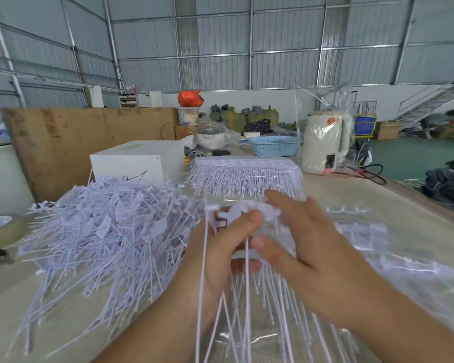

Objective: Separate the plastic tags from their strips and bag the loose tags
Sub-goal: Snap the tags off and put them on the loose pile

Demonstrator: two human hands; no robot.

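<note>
Your left hand point(228, 247) grips a tag bunch point(243, 214) steady — right hand point(303, 247), fingers straight, brushes the heads, likely to snap them off; loose pile point(102, 231) at table's left edge.

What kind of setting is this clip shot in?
Probably a warehouse or small packing workshop: corrugated metal walls on a steel frame, stuffed sacks piled at the back, and a worktable heaped with loose plastic tags.
</note>
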